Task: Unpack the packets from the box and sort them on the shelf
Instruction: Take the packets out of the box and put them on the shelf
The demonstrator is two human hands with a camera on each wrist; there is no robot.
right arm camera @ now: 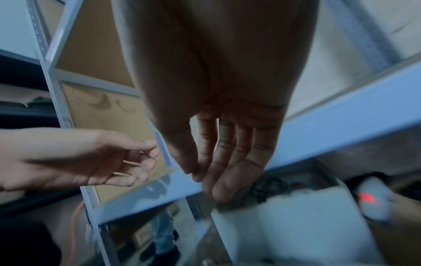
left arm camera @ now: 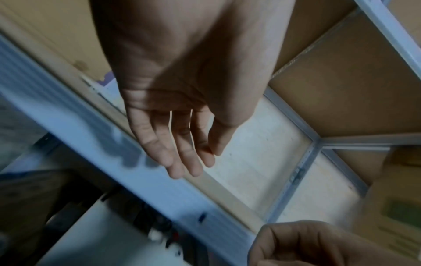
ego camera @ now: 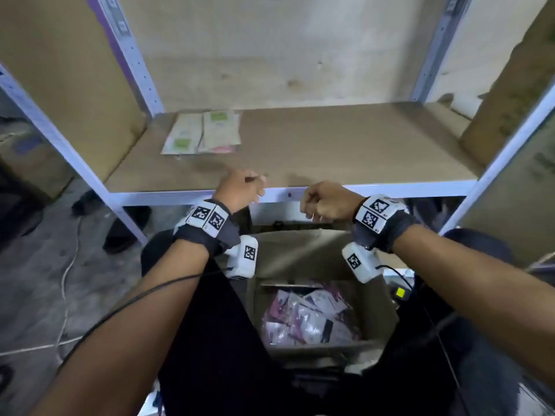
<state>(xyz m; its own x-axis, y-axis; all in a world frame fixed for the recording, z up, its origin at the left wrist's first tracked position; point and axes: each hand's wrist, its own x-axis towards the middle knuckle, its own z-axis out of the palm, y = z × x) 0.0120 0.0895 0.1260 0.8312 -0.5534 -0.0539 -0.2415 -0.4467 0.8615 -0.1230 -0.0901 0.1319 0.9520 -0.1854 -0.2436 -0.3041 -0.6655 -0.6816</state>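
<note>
Several pale packets with green labels point(ego camera: 201, 133) lie at the back left of the brown shelf board point(ego camera: 345, 145). Below it, between my forearms, an open cardboard box point(ego camera: 378, 307) holds several pink and white packets point(ego camera: 306, 319). My left hand point(ego camera: 244, 187) hovers at the shelf's front edge; in the left wrist view its fingers point(left arm camera: 182, 153) hang relaxed and hold nothing. My right hand point(ego camera: 322, 202) is beside it, just below the edge. In the right wrist view its fingers point(right arm camera: 225, 162) hang loosely and hold nothing.
White metal posts point(ego camera: 132, 55) and a front rail point(ego camera: 390, 187) frame the shelf. Big cardboard boxes stand at its left point(ego camera: 69, 79) and right point(ego camera: 510, 91) ends. A cable point(ego camera: 69, 271) runs over the grey floor on the left.
</note>
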